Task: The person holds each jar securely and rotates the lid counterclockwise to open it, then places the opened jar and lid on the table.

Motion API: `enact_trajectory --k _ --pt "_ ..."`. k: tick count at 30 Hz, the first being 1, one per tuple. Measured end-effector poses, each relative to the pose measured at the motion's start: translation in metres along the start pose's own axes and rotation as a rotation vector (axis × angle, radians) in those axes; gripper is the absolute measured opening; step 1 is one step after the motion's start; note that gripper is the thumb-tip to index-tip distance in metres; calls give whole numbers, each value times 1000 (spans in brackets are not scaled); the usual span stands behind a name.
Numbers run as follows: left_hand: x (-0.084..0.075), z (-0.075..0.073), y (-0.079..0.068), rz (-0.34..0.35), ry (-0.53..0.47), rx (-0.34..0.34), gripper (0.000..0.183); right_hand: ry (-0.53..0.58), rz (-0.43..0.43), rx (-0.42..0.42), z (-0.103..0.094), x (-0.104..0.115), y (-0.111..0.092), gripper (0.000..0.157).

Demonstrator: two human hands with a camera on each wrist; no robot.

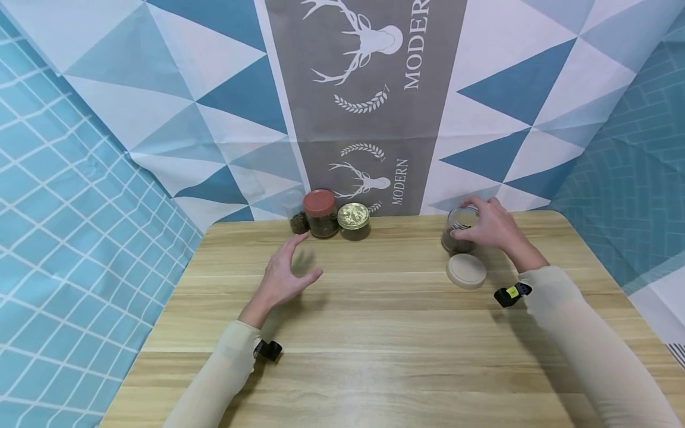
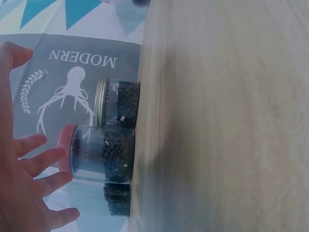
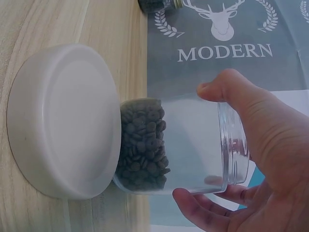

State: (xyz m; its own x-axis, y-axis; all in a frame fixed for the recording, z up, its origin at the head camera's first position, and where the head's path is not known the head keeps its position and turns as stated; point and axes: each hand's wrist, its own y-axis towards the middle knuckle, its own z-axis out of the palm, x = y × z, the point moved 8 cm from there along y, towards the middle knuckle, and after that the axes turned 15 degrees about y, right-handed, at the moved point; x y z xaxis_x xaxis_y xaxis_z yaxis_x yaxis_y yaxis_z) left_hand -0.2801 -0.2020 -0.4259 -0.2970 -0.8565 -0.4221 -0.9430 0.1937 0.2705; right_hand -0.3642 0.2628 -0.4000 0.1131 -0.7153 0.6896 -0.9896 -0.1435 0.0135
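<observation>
At the back right of the table, my right hand (image 1: 489,224) holds an open glass jar (image 3: 193,145) by its upper part, thumb on one side and fingers on the other. Small dark pellets (image 3: 142,145) fill its lower part. Just in front of it lies a round off-white lid (image 1: 466,271), apart from my hand. My left hand (image 1: 282,274) hovers above the table at the left with fingers spread, holding nothing. Nearest to it are a red-lidded jar (image 1: 321,214), a gold-lidded jar (image 1: 354,222) and a narrower clear container (image 1: 297,221), all with dark contents.
The light wooden table (image 1: 364,345) ends against a patterned wall covering (image 1: 369,119) at the back. Blue sheeting (image 1: 80,238) hangs along the left, with more at the right. A small black device (image 1: 512,294) sits at each wrist.
</observation>
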Motion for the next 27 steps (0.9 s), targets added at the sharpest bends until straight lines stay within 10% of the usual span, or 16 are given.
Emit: enact_trajectory --k 27 --pt "-1 0 0 3 -6 0 92 18 -7 50 2 0 1 98"
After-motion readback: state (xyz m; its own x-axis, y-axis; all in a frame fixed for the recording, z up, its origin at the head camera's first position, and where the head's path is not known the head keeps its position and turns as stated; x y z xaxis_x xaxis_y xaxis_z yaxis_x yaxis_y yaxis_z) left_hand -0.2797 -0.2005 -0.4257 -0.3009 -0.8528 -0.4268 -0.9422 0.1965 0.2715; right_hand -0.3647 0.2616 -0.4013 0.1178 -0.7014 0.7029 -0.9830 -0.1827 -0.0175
